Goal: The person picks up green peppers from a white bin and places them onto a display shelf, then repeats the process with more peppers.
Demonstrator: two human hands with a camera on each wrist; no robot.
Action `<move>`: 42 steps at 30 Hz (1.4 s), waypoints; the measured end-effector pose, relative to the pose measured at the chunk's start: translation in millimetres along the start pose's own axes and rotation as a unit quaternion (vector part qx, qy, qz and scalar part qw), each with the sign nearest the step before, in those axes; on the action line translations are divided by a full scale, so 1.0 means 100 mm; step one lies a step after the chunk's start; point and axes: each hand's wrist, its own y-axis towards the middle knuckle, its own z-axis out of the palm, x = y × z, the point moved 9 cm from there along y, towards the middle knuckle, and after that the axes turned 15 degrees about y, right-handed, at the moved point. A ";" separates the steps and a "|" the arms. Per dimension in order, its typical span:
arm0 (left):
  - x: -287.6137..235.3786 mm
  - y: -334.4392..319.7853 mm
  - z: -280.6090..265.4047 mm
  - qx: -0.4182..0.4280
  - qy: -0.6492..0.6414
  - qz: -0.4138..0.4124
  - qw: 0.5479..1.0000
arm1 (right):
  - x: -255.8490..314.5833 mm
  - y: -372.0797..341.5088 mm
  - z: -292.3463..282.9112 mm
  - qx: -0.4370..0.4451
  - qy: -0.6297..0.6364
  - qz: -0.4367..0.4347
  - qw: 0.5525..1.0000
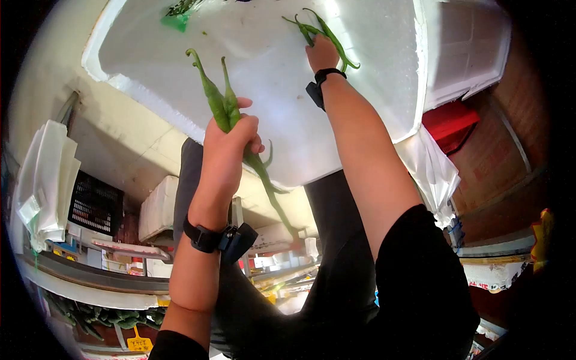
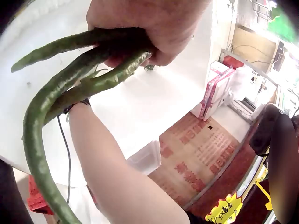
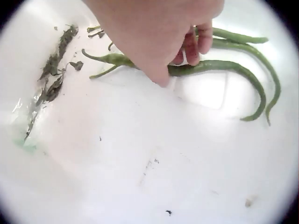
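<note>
Long green chili peppers [image 1: 225,105] stick out above and below my left hand [image 1: 231,141], which grips several of them. In the left wrist view their curved lower ends [image 2: 35,126] hang from the fist. My right hand [image 1: 323,54] reaches down inside a white foam box [image 1: 270,90]. Its thumb and curled fingers [image 3: 204,43] pinch a long green chili pepper [image 3: 219,65] near the box floor. More chili peppers [image 3: 240,46] lie right beside those fingers, partly hidden under the hand.
Wilted dark leaves [image 3: 53,70] lie along one side of the box floor, near a green scrap [image 1: 175,21]. A red crate [image 1: 451,126] and a white plastic bag [image 1: 429,174] are at the right. A black crate [image 1: 96,204] stands at the left.
</note>
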 end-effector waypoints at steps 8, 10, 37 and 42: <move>-0.04 0.00 0.04 0.008 -0.009 -0.018 1.000 | -0.01 -0.06 -0.15 0.046 -0.169 -0.074 0.982; -0.03 0.02 0.04 0.012 -0.010 -0.024 1.000 | -0.03 0.02 -0.15 0.052 -0.203 -0.091 0.973; -0.06 0.09 0.09 0.009 0.014 -0.025 1.000 | -0.11 0.26 -0.31 0.002 -0.037 -0.034 0.999; -0.10 0.04 0.05 -0.012 -0.031 0.006 0.999 | 0.34 -0.19 -0.76 -0.086 0.131 -0.136 0.978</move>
